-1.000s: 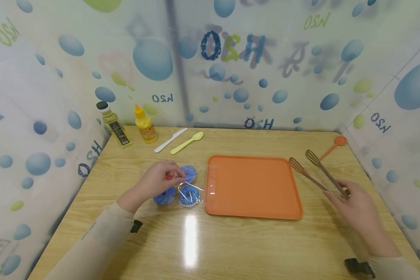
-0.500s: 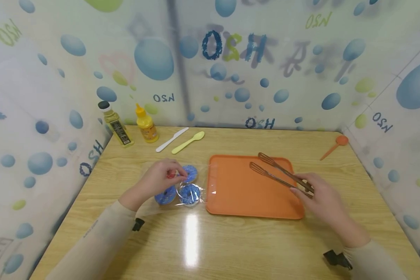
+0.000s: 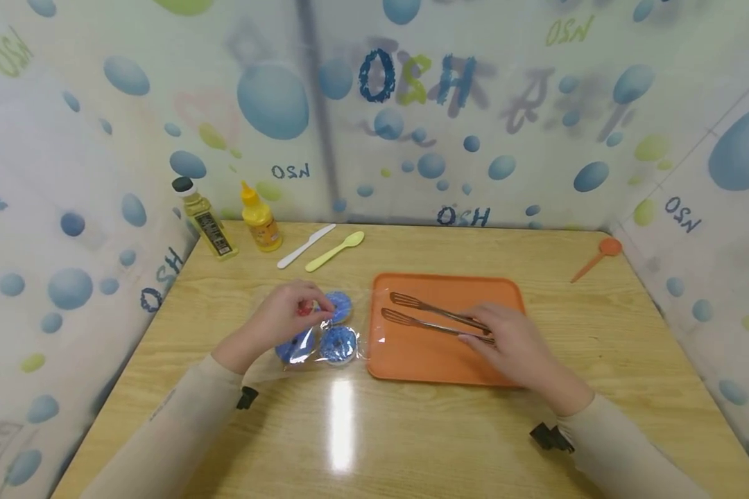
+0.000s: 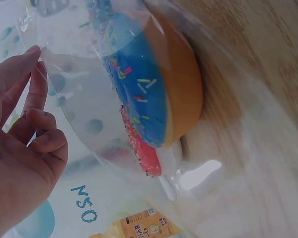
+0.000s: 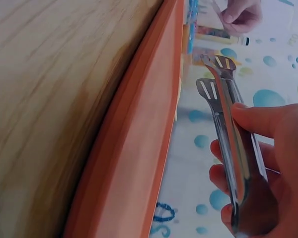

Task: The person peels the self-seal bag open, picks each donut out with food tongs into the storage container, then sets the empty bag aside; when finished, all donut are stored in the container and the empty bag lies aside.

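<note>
My left hand (image 3: pixel 285 315) pinches the edge of a clear plastic bag (image 4: pixel 84 116) between thumb and finger, lifting it over the doughnuts. Several blue-iced doughnuts (image 3: pixel 339 345) with sprinkles, plus a red-pink one (image 4: pixel 141 148) partly hidden by the hand in the head view, lie within the bag on the table. Metal tongs (image 5: pixel 240 163) with slotted ends are gripped in my right hand (image 3: pixel 512 343), their arms spread apart and nothing between them. They hover over the orange tray (image 3: pixel 424 371), pointing left toward the doughnuts. The bag's right end overlaps the tray's left rim.
Behind the doughnuts stand an oil bottle (image 3: pixel 209 225) and a yellow squeeze bottle (image 3: pixel 262 227). A white knife (image 3: pixel 306 247) and a yellow spoon (image 3: pixel 335 252) lie beside them. An orange spoon (image 3: pixel 599 258) rests at the right back. Patterned curtains enclose the table.
My right hand has carried the tongs leftward from the tray's right side to above its middle, and the tongs' arms stand closer together. My left hand stays in place on the bag.
</note>
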The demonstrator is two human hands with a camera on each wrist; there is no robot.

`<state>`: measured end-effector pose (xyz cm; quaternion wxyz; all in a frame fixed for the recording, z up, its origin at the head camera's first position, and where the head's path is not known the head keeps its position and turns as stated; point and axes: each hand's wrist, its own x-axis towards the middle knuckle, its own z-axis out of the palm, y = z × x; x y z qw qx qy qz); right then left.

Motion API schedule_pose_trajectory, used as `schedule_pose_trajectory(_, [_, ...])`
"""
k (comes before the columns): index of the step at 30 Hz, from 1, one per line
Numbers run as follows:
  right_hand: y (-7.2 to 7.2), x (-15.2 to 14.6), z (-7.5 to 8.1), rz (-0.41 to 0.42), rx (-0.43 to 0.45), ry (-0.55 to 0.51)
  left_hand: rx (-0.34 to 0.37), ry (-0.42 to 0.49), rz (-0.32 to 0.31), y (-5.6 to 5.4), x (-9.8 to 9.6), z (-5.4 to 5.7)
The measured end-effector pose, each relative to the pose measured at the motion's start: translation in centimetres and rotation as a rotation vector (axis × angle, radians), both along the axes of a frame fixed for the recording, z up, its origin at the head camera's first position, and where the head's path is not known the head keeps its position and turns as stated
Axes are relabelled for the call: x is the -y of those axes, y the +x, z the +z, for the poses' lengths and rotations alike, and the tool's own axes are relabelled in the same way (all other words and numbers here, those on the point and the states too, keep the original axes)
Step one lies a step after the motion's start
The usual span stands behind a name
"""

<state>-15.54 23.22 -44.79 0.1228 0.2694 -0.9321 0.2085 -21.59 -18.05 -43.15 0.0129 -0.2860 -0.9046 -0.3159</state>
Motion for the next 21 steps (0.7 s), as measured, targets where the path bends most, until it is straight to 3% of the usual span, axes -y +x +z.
schedule_pose_trajectory(8, [-0.8, 2.4, -0.8, 0.054, -0.024, 0.068, -0.003, 0.023, -0.003, 0.0, -0.3, 0.1])
schedule_pose_trajectory(13, [-1.3, 3.9, -0.9, 0.025, 0.05, 0.108, 0.002, 0.016, 0.0, -0.1, -0.5, 0.3])
schedule_pose_trajectory(21, [-2.5, 6.0, -0.7, 0.06, 0.086, 0.104, -0.01, 0.024, -0.004, -0.1, -0.5, 0.1])
